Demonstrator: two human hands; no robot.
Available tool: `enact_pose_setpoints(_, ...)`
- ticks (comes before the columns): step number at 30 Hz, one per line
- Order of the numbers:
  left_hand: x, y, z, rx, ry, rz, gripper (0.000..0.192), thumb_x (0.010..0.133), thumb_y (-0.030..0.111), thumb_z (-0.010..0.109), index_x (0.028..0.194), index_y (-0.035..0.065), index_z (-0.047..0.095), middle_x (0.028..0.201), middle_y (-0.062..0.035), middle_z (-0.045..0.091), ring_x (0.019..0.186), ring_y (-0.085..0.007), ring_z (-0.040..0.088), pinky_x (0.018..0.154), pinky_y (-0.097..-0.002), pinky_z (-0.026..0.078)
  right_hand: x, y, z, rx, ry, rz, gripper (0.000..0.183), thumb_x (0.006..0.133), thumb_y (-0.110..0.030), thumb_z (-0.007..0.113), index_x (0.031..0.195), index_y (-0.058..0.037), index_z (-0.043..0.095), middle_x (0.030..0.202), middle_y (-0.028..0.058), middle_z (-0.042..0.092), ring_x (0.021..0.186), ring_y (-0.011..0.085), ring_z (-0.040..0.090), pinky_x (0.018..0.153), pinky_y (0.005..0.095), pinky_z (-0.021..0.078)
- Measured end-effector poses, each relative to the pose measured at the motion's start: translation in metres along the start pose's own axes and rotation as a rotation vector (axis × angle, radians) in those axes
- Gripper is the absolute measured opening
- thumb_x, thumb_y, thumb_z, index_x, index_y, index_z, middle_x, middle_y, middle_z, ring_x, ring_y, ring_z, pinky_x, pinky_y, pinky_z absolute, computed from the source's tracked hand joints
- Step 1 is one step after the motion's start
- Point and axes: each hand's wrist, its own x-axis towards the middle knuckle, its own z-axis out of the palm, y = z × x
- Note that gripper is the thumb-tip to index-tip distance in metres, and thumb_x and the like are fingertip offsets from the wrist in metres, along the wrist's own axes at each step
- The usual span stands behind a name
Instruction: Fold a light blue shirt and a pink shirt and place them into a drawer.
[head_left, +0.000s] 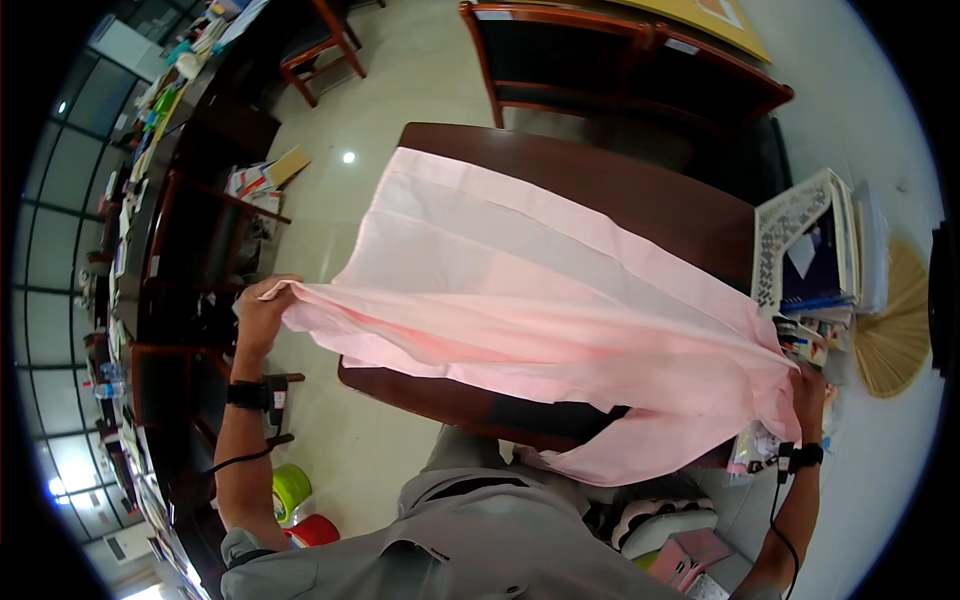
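Observation:
A light pink cloth, possibly a garment, is stretched across the dark brown wooden table in front of me. My left hand grips its left end, beyond the table's edge, where the fabric gathers into folds. At the right end, my right hand holds a bunched part beside the wall. Between my hands the near part is lifted into long folds, while the far part lies over the tabletop. One flap hangs past the near table edge by my lap. Fabric partly hides the fingers of my right hand.
A white file holder with folders stands at the table's right end, near a fan. Wooden chairs stand beyond the table. Green and red containers are on the floor at left. A pink box is low at right.

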Motion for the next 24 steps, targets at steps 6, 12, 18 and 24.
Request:
enact_pose_setpoints(6,-0.041,0.017,-0.007,0.179,-0.118,-0.020,0.018,0.083,-0.008,0.061,0.097,-0.0015,0.072,0.088,-0.0038,0.068,0.079,-0.0109,0.062,0.072,-0.0255,0.049,0.024,0.031,0.001,-0.229,-0.434,-0.008,0.021,0.074,-0.016,0.069,0.069,0.0033,0.063,0.068,0.0251,0.059,0.066,0.0429,0.060,0.061,0.0480,0.0474)
enact_pose_setpoints(12,-0.065,0.049,-0.041,0.009,-0.279,0.066,0.025,0.070,-0.016,0.062,0.089,-0.0034,0.072,0.084,-0.0076,0.066,0.076,-0.0162,0.063,0.067,-0.0272,0.049,0.049,0.006,-0.024,-0.276,-0.539,0.104,0.023,0.071,-0.014,0.069,0.065,0.0062,0.061,0.063,0.0266,0.056,0.061,0.0414,0.061,0.055,0.0461,0.0460)
enact_pose_setpoints(18,-0.012,0.112,-0.059,0.190,-0.364,0.211,0.013,0.073,-0.007,0.068,0.085,-0.0026,0.070,0.082,-0.0074,0.067,0.076,-0.0153,0.063,0.070,-0.0269,0.050,0.045,-0.003,-0.045,-0.185,-0.604,0.219,0.021,0.070,-0.014,0.068,0.067,0.0062,0.062,0.063,0.0264,0.057,0.057,0.0370,0.061,0.054,0.0433,0.0462)
enact_pose_setpoints(24,0.180,0.091,-0.010,0.599,-0.180,0.479,0.029,0.083,0.024,0.072,0.096,-0.0024,0.070,0.083,-0.0087,0.068,0.076,-0.0164,0.059,0.070,-0.0336,0.048,0.062,0.031,-0.010,-0.222,-0.502,0.045,0.023,0.065,-0.013,0.068,0.060,0.0064,0.057,0.052,0.0206,0.053,0.051,0.0332,0.056,0.055,0.0424,0.0453)
